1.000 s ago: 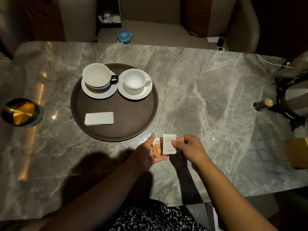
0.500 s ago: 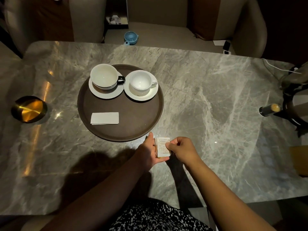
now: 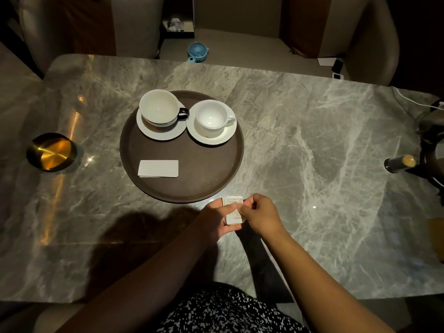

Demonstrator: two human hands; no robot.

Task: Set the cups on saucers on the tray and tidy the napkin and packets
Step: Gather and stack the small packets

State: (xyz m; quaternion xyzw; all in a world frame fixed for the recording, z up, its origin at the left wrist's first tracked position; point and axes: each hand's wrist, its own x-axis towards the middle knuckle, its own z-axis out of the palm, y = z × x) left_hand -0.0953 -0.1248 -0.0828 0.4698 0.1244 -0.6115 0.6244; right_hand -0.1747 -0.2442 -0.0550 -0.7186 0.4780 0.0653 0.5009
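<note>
A round brown tray lies on the marble table. On its far side stand two white cups on saucers: a wide cup with a dark handle at left and a smaller cup at right. A folded white napkin lies flat on the tray's near left part. Just in front of the tray, my left hand holds a small stack of packets, thumb across the top. My right hand pinches the stack's right edge.
A brass bowl sits near the table's left edge. A dark bottle with a cork lies on a stand at the right edge, with a white cable behind it. A blue fan sits beyond the far edge.
The white packet my right hand held beside the brown one has been slid onto the stack in my left hand. Both hands now close around the squared pile.
</note>
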